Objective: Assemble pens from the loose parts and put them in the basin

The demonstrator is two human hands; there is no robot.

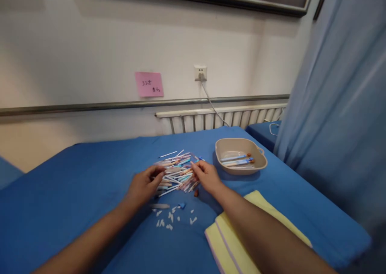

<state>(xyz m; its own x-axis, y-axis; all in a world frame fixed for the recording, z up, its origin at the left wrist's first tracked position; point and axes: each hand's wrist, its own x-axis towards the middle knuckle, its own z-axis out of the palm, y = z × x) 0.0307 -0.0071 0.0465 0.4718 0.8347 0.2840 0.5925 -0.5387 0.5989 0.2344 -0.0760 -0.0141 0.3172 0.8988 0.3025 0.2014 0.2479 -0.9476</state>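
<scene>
A loose pile of pen parts (pixel 177 177), with white refills and pale pink, peach and turquoise barrels, lies on the blue sheet. At its left side my left hand (pixel 146 182) is closed, thumb and forefinger on what looks like a pale pen barrel (pixel 173 170). My right hand (pixel 208 176) pinches at the pile's right side; whatever is between its fingertips is too small to make out. Nearer to me are small white pieces (pixel 171 217), a blue piece (pixel 181 205) and a single pale barrel (pixel 160 206). A brown piece (pixel 196 193) sits below my right hand.
To the right of the pile stands a beige basin (pixel 261 161) with several pens (pixel 237 161) inside, some brown-topped. A folded yellow towel (pixel 223 242) lies under my right forearm. Behind the bed (pixel 90 165) are a railing and a socket (pixel 200 73); a blue curtain (pixel 337 105) hangs right.
</scene>
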